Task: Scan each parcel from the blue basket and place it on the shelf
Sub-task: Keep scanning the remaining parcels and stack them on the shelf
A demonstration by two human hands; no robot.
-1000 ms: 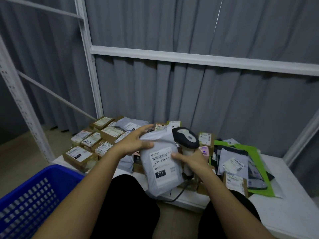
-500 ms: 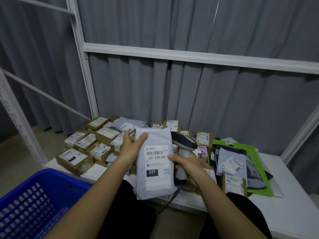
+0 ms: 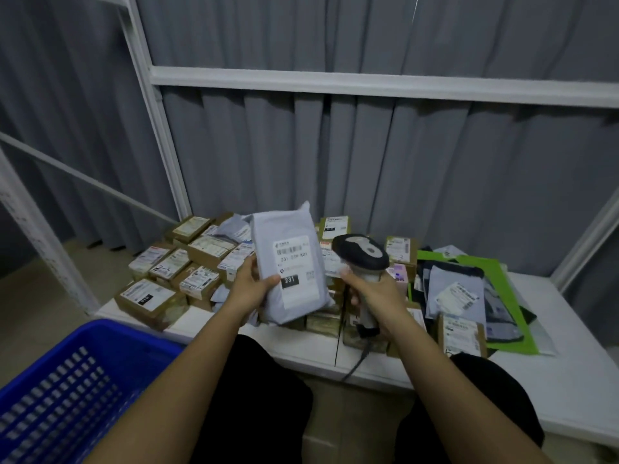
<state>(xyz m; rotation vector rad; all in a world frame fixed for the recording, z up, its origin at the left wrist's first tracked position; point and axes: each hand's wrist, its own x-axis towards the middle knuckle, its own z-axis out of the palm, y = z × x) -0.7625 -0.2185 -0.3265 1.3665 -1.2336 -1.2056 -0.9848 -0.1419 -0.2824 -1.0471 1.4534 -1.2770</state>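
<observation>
My left hand (image 3: 249,285) grips a grey plastic mailer parcel (image 3: 288,262) by its left edge, held upright with its white label marked 231 facing me. Just to its right, my right hand (image 3: 370,294) is closed around the handle of a barcode scanner (image 3: 361,253); the scanner's dark head points left toward the parcel's label, and its cable hangs down over the shelf edge. The blue basket (image 3: 63,388) stands at the lower left by my knee. The white shelf board (image 3: 301,349) lies in front of me.
Several labelled cardboard boxes (image 3: 182,267) crowd the shelf's left and middle. Grey, black and green mailers (image 3: 469,289) lie in a heap on the right. White shelf posts (image 3: 157,108) and a crossbeam (image 3: 385,85) frame the space before a grey curtain.
My right hand let go of the parcel's right edge and now holds only the scanner, raised beside it. My left hand shifted lower on the parcel and lifted it higher.
</observation>
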